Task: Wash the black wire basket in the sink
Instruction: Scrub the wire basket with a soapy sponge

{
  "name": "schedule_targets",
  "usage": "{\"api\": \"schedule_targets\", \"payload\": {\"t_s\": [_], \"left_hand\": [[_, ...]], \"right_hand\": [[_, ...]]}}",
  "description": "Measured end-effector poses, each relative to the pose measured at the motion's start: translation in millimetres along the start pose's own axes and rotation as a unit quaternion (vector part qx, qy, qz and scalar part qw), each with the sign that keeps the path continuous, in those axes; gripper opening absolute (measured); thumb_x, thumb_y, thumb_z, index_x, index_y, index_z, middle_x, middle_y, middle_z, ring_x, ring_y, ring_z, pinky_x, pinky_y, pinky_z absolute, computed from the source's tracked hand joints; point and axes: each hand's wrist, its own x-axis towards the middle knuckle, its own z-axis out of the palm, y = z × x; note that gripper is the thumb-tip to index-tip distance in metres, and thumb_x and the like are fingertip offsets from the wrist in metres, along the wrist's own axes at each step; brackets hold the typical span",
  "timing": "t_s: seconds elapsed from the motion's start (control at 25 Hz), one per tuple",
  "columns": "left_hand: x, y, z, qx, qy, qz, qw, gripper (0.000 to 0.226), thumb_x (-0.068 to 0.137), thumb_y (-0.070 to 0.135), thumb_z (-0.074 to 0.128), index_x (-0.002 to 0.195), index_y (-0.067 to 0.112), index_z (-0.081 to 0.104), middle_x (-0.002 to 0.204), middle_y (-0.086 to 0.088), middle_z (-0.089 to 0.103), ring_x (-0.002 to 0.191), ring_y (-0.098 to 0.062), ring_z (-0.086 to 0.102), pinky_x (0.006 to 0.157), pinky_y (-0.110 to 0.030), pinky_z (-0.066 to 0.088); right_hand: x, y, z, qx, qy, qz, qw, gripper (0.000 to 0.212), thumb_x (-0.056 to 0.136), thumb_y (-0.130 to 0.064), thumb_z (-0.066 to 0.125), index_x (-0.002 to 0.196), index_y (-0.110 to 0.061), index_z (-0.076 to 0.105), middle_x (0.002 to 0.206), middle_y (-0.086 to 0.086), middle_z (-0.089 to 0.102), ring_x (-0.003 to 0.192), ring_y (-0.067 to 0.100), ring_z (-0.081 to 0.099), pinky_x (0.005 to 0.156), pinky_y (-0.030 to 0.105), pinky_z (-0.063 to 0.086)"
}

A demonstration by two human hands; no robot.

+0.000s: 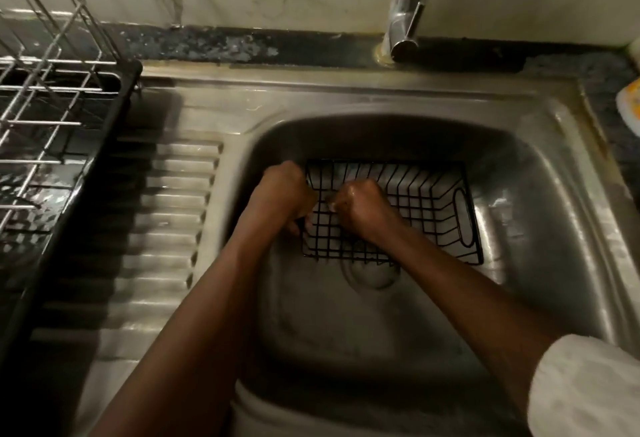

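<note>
The black wire basket [429, 201] lies in the steel sink [540, 194], above the drain, open side up, with an oval handle loop at its right end. My left hand [282, 194] grips the basket's left end, fingers curled round the wires. My right hand [362, 206] is inside the basket near its left part, fingers curled down against the wire floor; whether it holds anything is hidden under the fist. Both hands look wet.
A chrome tap [405, 26] stands at the back above the sink, with no water stream visible. A ribbed draining board [166, 214] lies left of the basin. A dish rack [45, 117] on a black tray sits far left. A yellow-white object [630, 104] lies at the right edge.
</note>
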Motion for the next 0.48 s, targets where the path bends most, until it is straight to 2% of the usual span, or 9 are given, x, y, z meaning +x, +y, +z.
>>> {"api": "schedule_targets", "payload": {"t_s": [0.08, 0.12, 0.16, 0.24, 0.32, 0.4, 0.48], "left_hand": [[-4.3, 0.9, -1.3, -0.008, -0.005, -0.003, 1.0, 0.01, 0.096, 0.006, 0.061, 0.097, -0.002, 0.067, 0.079, -0.017, 0.076, 0.07, -0.031, 0.076, 0.076, -0.046, 0.063], [-5.6, 1.7, -1.2, -0.012, -0.015, -0.008, 1.0, 0.009, 0.096, 0.005, 0.061, 0.096, -0.002, 0.066, 0.078, -0.017, 0.076, 0.073, -0.032, 0.076, 0.078, -0.047, 0.063], [-6.0, 2.2, -0.2, -0.02, -0.028, -0.013, 0.999, 0.01, 0.098, 0.006, 0.058, 0.097, -0.002, 0.064, 0.077, -0.016, 0.076, 0.075, -0.033, 0.076, 0.08, -0.048, 0.062], [-6.1, 4.0, 3.2, -0.044, -0.042, -0.016, 0.998, 0.019, 0.104, 0.012, 0.049, 0.102, -0.003, 0.059, 0.074, -0.014, 0.074, 0.077, -0.035, 0.075, 0.083, -0.05, 0.061], [-7.2, 4.2, 4.8, -0.063, -0.043, -0.022, 0.997, 0.025, 0.106, 0.014, 0.043, 0.106, -0.006, 0.057, 0.069, -0.015, 0.072, 0.071, -0.036, 0.074, 0.082, -0.051, 0.061], [-11.8, 4.0, 6.5, -0.062, -0.044, -0.025, 0.997, 0.026, 0.105, 0.013, 0.044, 0.099, -0.008, 0.059, 0.07, -0.018, 0.071, 0.066, -0.035, 0.072, 0.078, -0.049, 0.062], [-19.8, 6.3, 8.1, -0.065, -0.053, -0.02, 0.996, 0.029, 0.105, 0.014, 0.046, 0.094, -0.009, 0.061, 0.071, -0.019, 0.069, 0.061, -0.033, 0.07, 0.075, -0.049, 0.062]], "right_hand": [[-13.4, -3.1, 3.0, 0.059, -0.039, -0.059, 0.996, 0.024, 0.082, 0.004, 0.068, 0.064, -0.012, 0.068, 0.063, 0.002, 0.064, 0.059, 0.013, 0.061, 0.059, 0.032, 0.053], [-15.3, -2.3, 1.1, 0.08, -0.048, -0.053, 0.994, 0.025, 0.083, 0.002, 0.067, 0.065, -0.014, 0.069, 0.065, 0.0, 0.066, 0.06, 0.01, 0.062, 0.061, 0.029, 0.052], [-13.5, -2.4, -3.4, 0.095, -0.039, -0.031, 0.994, 0.025, 0.086, 0.0, 0.067, 0.069, -0.019, 0.07, 0.07, -0.002, 0.068, 0.065, 0.006, 0.063, 0.063, 0.026, 0.052], [-3.2, 0.7, -8.9, 0.138, 0.028, 0.066, 0.988, 0.032, 0.09, 0.0, 0.062, 0.073, -0.026, 0.065, 0.074, -0.005, 0.064, 0.068, 0.006, 0.06, 0.064, 0.025, 0.049], [8.8, -9.1, -8.5, 0.137, 0.065, 0.133, 0.979, 0.027, 0.09, 0.004, 0.056, 0.077, -0.016, 0.066, 0.074, 0.0, 0.059, 0.068, 0.01, 0.053, 0.065, 0.03, 0.044], [7.6, -23.4, -3.0, 0.104, 0.039, 0.077, 0.991, 0.02, 0.09, 0.005, 0.06, 0.082, -0.011, 0.071, 0.076, 0.004, 0.064, 0.069, 0.012, 0.058, 0.063, 0.028, 0.047], [-3.2, -24.2, -1.6, 0.047, -0.028, 0.01, 0.998, 0.014, 0.088, 0.005, 0.066, 0.091, -0.008, 0.073, 0.085, 0.006, 0.068, 0.075, 0.016, 0.065, 0.063, 0.028, 0.053]]}}
